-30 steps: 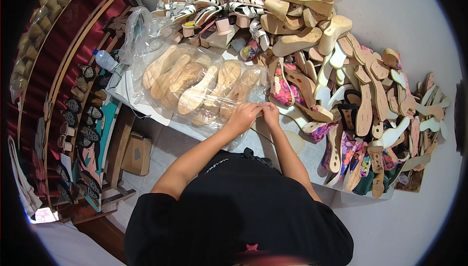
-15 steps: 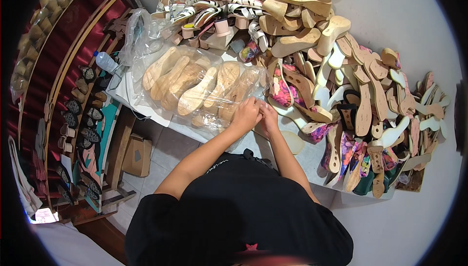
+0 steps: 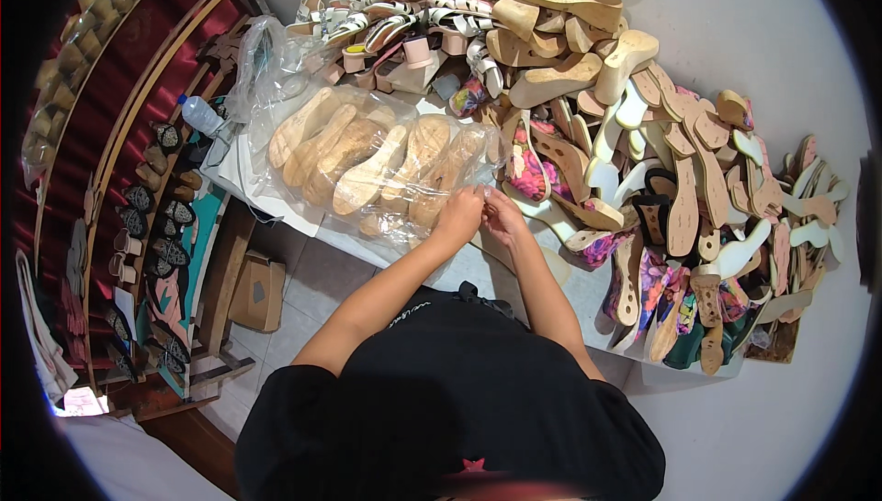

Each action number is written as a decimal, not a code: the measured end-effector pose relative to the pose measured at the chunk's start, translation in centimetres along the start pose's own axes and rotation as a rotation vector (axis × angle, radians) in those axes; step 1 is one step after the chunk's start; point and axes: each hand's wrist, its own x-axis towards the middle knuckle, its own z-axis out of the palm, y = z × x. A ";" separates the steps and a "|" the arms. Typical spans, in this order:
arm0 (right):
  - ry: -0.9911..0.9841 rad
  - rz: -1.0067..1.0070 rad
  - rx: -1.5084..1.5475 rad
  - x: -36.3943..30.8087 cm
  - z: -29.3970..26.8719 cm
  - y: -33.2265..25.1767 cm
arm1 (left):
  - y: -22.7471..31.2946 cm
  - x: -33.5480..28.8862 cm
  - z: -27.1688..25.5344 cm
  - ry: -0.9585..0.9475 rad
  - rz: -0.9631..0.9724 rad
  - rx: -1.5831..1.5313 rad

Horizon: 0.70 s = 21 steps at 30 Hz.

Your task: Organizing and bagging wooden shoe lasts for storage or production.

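Observation:
A clear plastic bag (image 3: 303, 184) lies on the table in front of me, filled with several pale wooden shoe soles (image 3: 370, 170). My left hand (image 3: 461, 213) is closed at the bag's lower right end, its fingers pinching the film. Just beside it, nearly touching at the fingertips, my right hand (image 3: 501, 216) has its fingers curled in a pinch. What lies between the right fingers is too small to make out. Right of my hands are a floral-lined wooden sole (image 3: 530, 166) and a white sole (image 3: 548, 218).
White strapped sandals (image 3: 395, 10) are heaped behind the bag. A large pile of wooden soles (image 3: 684, 207) fills the table's right side. On the left stand a water bottle (image 3: 199, 115), a shelf rack of shoes (image 3: 170, 258) and a cardboard box (image 3: 257, 292) on the floor.
My right hand has turned and drawn slightly apart from the left, its fingers more visible now. The left hand has shifted slightly left. The bag stays in place.

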 end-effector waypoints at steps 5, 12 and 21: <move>-0.011 0.066 0.044 -0.3 -0.2 -0.6 | -0.9 -0.6 -0.3 -0.009 -0.058 -0.153; 0.044 0.056 0.301 -1.2 -0.1 -0.3 | 0.9 -1.5 -3.3 0.236 -0.170 -0.091; -0.042 -0.084 0.164 -3.8 2.1 -1.8 | -1.3 -1.3 -2.5 0.225 -0.518 -0.468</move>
